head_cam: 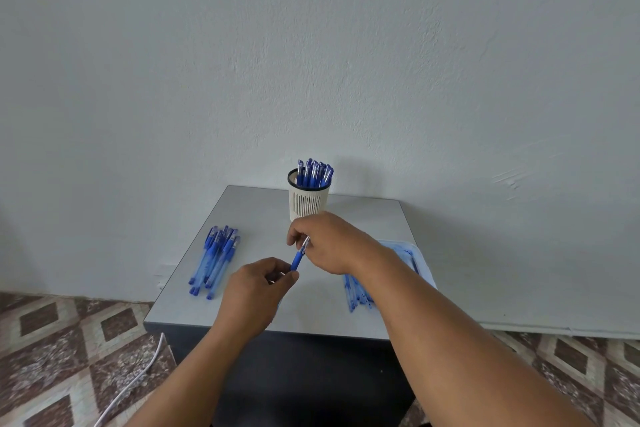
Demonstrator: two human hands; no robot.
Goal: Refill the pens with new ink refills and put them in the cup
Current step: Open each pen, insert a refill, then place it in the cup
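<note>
Refills [358, 291] at four o'clock half hidden under right forearm; pen [298, 256] print too small to read. Left hand [258, 291] and right hand [325, 243] both pinching it, fingers curled tight.

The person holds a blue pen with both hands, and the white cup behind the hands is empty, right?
Not quite. In the head view the white cup is not empty: blue pens stand in it. The rest holds: the left hand and right hand both hold a blue pen.

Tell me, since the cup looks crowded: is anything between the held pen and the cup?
Nothing visible blocks it. The pen, held by both hands, hovers just before the cup. Pens already in the cup crowd its right side; the left looks free.
</note>
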